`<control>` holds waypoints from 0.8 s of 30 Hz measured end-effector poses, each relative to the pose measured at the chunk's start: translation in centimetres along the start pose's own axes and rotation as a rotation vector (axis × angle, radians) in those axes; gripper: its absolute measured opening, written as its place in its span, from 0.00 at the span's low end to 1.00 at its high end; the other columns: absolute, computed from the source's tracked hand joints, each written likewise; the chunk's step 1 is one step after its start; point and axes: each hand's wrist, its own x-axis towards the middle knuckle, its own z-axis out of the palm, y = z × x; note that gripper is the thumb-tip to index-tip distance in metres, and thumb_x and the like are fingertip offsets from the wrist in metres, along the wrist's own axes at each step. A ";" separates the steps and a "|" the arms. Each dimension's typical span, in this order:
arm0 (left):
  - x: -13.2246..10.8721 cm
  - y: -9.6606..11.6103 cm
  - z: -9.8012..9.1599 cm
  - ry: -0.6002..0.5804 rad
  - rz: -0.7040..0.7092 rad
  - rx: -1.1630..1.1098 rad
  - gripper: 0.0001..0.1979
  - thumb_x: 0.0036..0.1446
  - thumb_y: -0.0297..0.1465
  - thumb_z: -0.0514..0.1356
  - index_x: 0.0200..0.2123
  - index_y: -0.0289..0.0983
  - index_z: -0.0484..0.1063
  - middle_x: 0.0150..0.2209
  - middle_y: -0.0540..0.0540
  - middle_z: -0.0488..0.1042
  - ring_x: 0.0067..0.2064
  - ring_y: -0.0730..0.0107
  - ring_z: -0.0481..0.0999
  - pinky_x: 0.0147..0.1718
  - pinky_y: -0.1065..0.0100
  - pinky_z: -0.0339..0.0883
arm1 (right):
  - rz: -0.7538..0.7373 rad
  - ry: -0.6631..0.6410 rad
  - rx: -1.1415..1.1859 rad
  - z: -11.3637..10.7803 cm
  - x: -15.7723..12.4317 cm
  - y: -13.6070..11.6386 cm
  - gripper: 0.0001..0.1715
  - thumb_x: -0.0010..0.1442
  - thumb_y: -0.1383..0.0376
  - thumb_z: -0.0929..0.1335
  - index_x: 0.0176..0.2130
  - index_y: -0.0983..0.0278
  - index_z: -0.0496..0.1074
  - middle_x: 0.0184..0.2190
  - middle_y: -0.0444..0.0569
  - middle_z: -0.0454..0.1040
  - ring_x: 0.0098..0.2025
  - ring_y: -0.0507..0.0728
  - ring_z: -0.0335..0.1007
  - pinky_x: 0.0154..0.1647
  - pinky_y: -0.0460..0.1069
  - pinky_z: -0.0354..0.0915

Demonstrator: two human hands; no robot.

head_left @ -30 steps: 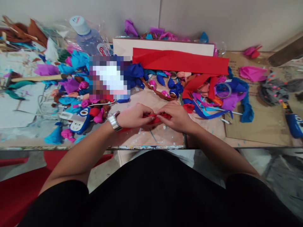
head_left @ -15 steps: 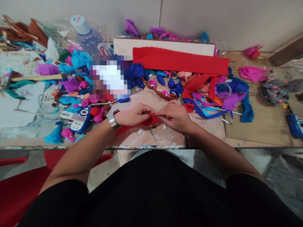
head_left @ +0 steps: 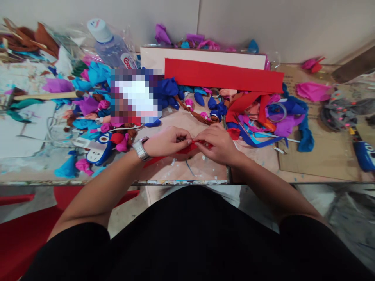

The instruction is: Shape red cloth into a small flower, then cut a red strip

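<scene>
Both hands on one red strip, low over the near edge of the table (head_left: 202, 173), dead centre in front of the person. Left hand (head_left: 166, 141) pinches it thumb to finger; right hand (head_left: 218, 143) pinches it right alongside, fingertips nearly meeting. Strip (head_left: 191, 148) shows between and below the fingers, one tail running out under the left wrist, which carries a metal watch (head_left: 141, 149). Exact fold at the pinch: can't tell, fingers cover it. Beyond the hands, a brown twisted strip (head_left: 197, 114), then a wide red sheet (head_left: 224, 76) lying partly over a white board (head_left: 205, 57). Left side: blue-and-white gadget (head_left: 101, 151) among coloured scraps, capped bottle (head_left: 109, 50) behind. Right side: clear ring (head_left: 277, 112) on more scraps, cardboard (head_left: 319, 162) past that.
</scene>
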 end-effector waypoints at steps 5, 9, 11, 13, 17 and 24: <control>-0.2 0.4 0.5 0.083 -0.022 0.166 0.15 0.69 0.38 0.57 0.37 0.36 0.80 0.29 0.49 0.79 0.29 0.73 0.72 0.33 0.69 0.62 | 0.056 0.001 -0.045 0.2 0.1 -0.1 0.07 0.72 0.62 0.69 0.44 0.58 0.79 0.42 0.49 0.85 0.47 0.61 0.78 0.53 0.60 0.64; -0.3 0.4 1.0 0.130 -0.029 0.257 0.15 0.69 0.38 0.57 0.39 0.37 0.81 0.30 0.49 0.80 0.29 0.72 0.73 0.34 0.68 0.61 | 0.087 -0.010 -0.042 0.2 0.2 -0.4 0.07 0.72 0.62 0.68 0.44 0.59 0.78 0.45 0.51 0.83 0.48 0.63 0.76 0.53 0.60 0.64; -0.3 0.3 1.2 0.144 -0.015 0.278 0.15 0.70 0.38 0.57 0.39 0.37 0.81 0.30 0.48 0.81 0.30 0.71 0.74 0.34 0.67 0.62 | 0.112 -0.017 -0.001 0.2 0.3 -0.5 0.06 0.71 0.63 0.68 0.44 0.60 0.77 0.45 0.52 0.83 0.48 0.63 0.75 0.53 0.59 0.64; -0.3 0.3 1.3 0.156 0.021 0.304 0.16 0.71 0.38 0.56 0.39 0.37 0.81 0.30 0.47 0.81 0.30 0.71 0.74 0.35 0.67 0.62 | 0.132 -0.015 0.048 0.2 0.4 -0.5 0.06 0.70 0.63 0.68 0.43 0.59 0.76 0.45 0.52 0.82 0.48 0.63 0.75 0.53 0.59 0.65; -0.2 0.4 1.5 0.189 0.097 0.395 0.16 0.72 0.38 0.55 0.41 0.37 0.81 0.33 0.46 0.82 0.32 0.69 0.76 0.35 0.66 0.62 | 0.143 -0.017 0.122 0.1 0.5 -0.3 0.03 0.69 0.65 0.69 0.43 0.60 0.75 0.43 0.51 0.81 0.48 0.62 0.75 0.53 0.58 0.65; -0.2 0.2 1.7 0.135 0.086 0.515 0.15 0.73 0.37 0.55 0.40 0.38 0.80 0.34 0.45 0.83 0.33 0.64 0.78 0.33 0.63 0.62 | 0.040 -0.147 -0.026 -0.9 0.6 -0.2 0.08 0.74 0.63 0.67 0.46 0.62 0.76 0.47 0.54 0.82 0.52 0.63 0.76 0.54 0.60 0.63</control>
